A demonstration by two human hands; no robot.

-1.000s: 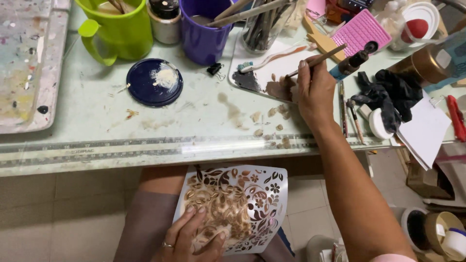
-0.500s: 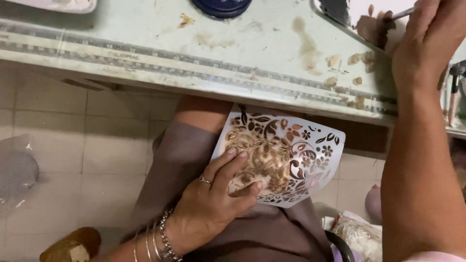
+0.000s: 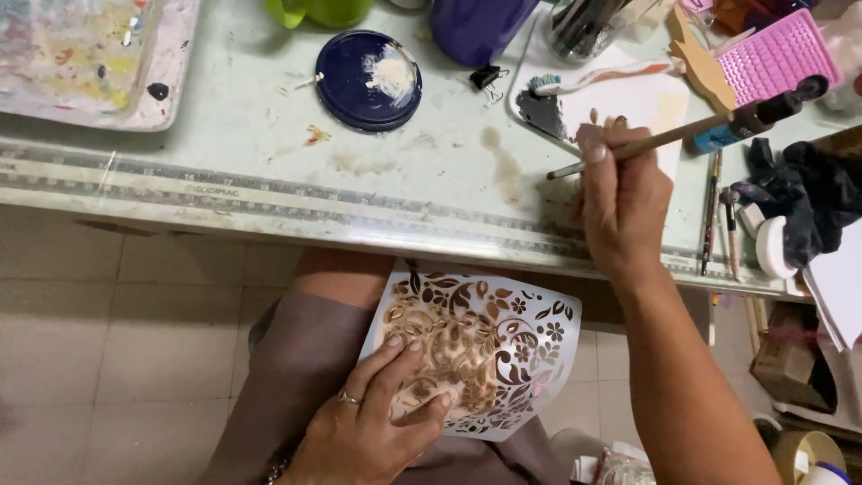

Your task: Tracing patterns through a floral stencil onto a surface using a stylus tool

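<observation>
My left hand [image 3: 373,422] presses on a white floral stencil [image 3: 503,346] with brown paint on it, lying on my lap below the table edge. My right hand [image 3: 624,202] holds a wooden-handled paintbrush [image 3: 664,139] over the table, its tip pointing left, close to a white palette sheet [image 3: 646,99] smeared with dark paint.
A dark blue lid [image 3: 368,79] with white paint lies on the pale green table [image 3: 269,162]. A paint-stained tray [image 3: 85,58] is at far left. A purple cup [image 3: 476,27], a brush jar [image 3: 588,27], a pink studded block [image 3: 777,58], a black cloth [image 3: 808,202] and pencils [image 3: 718,211] crowd the right.
The view has swung back up and left over the table. My right hand has drawn the brush off the palette toward the table edge. My left hand stays on the stencil.
</observation>
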